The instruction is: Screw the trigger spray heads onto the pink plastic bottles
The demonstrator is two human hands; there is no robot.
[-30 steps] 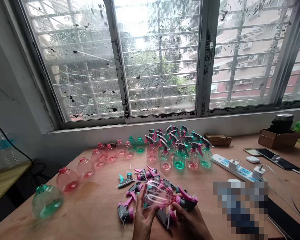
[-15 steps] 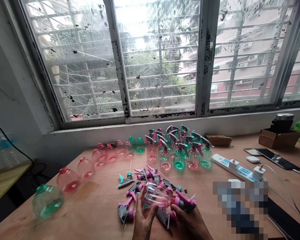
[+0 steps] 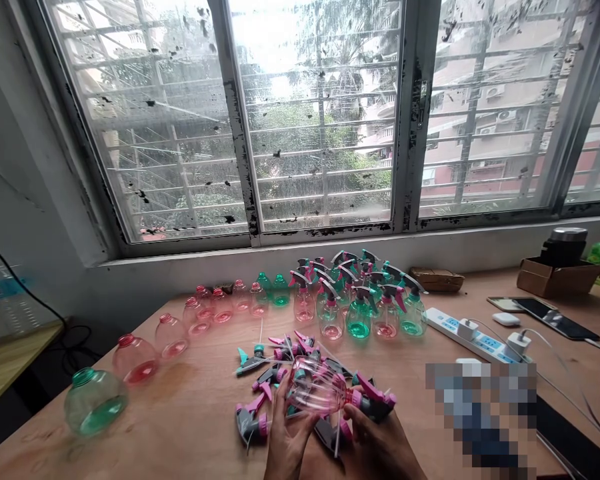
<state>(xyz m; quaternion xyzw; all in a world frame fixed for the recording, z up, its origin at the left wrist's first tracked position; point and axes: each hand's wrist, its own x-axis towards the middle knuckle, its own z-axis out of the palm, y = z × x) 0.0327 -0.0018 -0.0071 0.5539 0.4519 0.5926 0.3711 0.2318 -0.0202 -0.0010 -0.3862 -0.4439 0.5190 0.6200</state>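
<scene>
A pink bottle [image 3: 317, 393] is held tilted above the near middle of the table [image 3: 190, 413], its neck to the right. Its body is gripped by the left hand [image 3: 289, 433], closed round it; the spray head [image 3: 376, 404] at the neck is clasped by the right hand [image 3: 383, 440]. Loose heads [image 3: 249, 427] are strewn around; sprayer-topped bottles [image 3: 359, 323] are grouped at the far middle.

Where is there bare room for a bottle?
Front left, bare wooden tabletop lies between the round translucent green bottle and the loose grey plastic spray heads. A smaller patch separates those heads from the long white power strip. Crowded: that pile, and the standing pink and green spray bottles behind it.
</scene>
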